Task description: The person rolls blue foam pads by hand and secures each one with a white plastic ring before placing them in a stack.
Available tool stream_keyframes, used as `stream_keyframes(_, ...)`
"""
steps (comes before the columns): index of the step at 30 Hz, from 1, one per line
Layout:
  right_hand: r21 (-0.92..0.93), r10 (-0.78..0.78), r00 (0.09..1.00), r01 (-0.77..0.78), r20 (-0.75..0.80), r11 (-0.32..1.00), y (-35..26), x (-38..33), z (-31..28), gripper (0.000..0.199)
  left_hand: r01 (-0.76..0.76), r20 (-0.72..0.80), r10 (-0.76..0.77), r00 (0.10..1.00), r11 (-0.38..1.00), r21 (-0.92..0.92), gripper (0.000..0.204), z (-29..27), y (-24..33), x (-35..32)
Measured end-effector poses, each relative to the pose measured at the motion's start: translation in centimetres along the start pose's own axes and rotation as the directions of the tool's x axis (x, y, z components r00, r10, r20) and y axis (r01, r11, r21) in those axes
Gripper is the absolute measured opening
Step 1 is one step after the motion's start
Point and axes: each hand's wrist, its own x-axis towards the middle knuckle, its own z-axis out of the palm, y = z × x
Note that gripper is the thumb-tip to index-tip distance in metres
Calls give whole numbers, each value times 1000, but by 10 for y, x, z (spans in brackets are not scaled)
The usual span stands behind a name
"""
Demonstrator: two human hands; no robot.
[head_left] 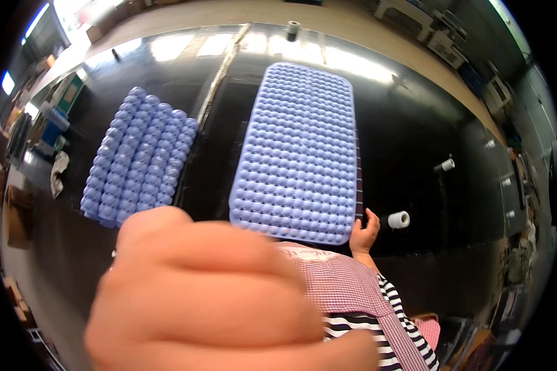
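So my left hand (210, 297) is right up by the camera, a big blurry blob filling the bottom left of the view. The fingers look curled in together, kind of a loose fist, but it's too out of focus to tell if I'm holding anything in it.

My right hand (365, 230) is further out, at the near right corner of the blue bubble mat (297, 154). The fingers are bent around that corner, touching the edge, so I've got it gripped right at the corner. My sleeve there is black and white stripes, with a red checked apron (346, 284) over it.

The mat itself lies flat on the black table (414, 142), stretching away from me, its near edge just past my left knuckles and partly hidden behind them. To the left of it, apart and across a seam in the tabletop, sits a stack of the same blue bumpy mats (139, 161), angled a bit.

Just right of my right hand there's a white roll of tape (399, 219) on the table, another small white roll (447, 164) further out, and a dark spool (293, 29) at the far edge.
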Motion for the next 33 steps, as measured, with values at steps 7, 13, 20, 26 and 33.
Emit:
stream_keyframes(7, 34, -7, 1000, 6, 10, 999, -7, 8, 6, 48, 60, -79, -47, 996, 984, 165, 14, -1, -4, -9)
stream_keyframes(13, 422, 248, 965, -262, 90, 868, -5, 0, -9, 48, 830, 128, -822, 555, 538, -147, 31, 62, -54, -136)
stream_keyframes(20, 37, 193, 918, -219, 346, 975, -34, 2, -27, 53, 986, 115, -993, 15, 34, 164, 71, 158, -53, -320)
stream_keyframes(26, -28, 9, 937, 1, 350, 1000, -45, -5, -3, 58, 940, 53, -988, 145, 154, 304, 53, 157, -49, -306)
stream_keyframes(33, -148, -235, 951, 267, 200, 952, -20, -15, -2, 66, 829, -1, -937, 348, 308, 466, 62, 177, -40, -293)
